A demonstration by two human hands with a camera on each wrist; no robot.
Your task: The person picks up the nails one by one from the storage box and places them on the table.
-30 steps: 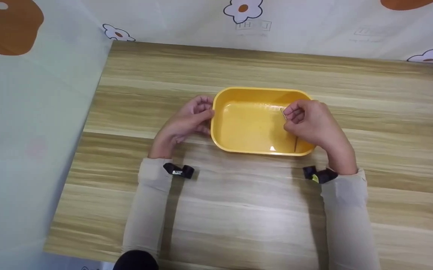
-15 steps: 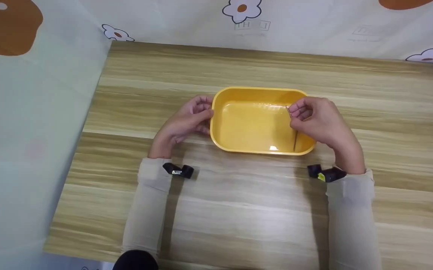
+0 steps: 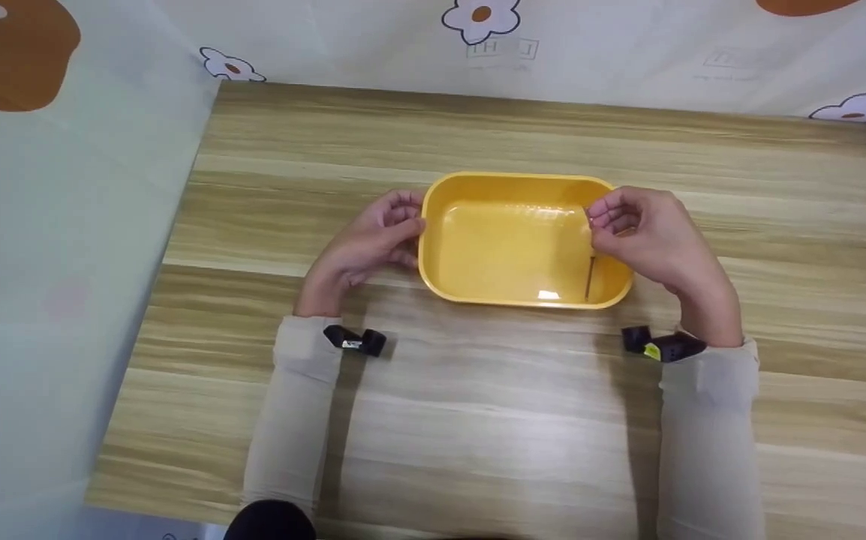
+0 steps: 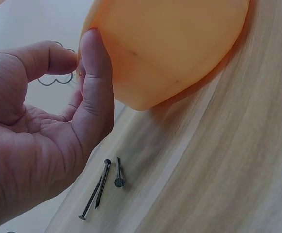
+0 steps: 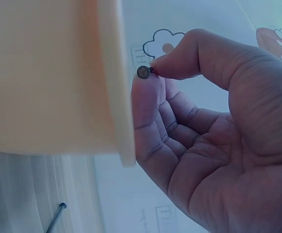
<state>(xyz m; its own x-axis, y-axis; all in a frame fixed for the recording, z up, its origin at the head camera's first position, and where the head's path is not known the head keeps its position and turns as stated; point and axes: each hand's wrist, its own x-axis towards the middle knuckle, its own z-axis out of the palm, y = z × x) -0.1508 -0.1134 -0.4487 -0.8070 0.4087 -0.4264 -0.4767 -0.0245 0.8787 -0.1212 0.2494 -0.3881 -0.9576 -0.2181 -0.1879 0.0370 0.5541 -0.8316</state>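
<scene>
A yellow rectangular tub (image 3: 504,247) with rounded corners is in the middle of the head view. At its left end my left hand (image 3: 377,240) pinches the rim between thumb and fingers. My right hand (image 3: 654,236) is over the tub's right end and pinches a nail (image 5: 143,72) between thumb and fingertips, its round head facing the right wrist camera. Another thin dark nail (image 3: 590,279) lies inside the tub near its right end.
Several loose nails (image 4: 119,181) lie on the table beyond my left hand in the left wrist view; the head view does not show them. A nail (image 5: 56,217) shows on the table in the right wrist view. A flower-patterned covering (image 3: 365,45) hangs behind the wooden table (image 3: 478,420).
My right hand has moved right and slightly away from me with the pinched nail, uncovering more of the nail inside the tub. The left hand and tub have hardly moved.
</scene>
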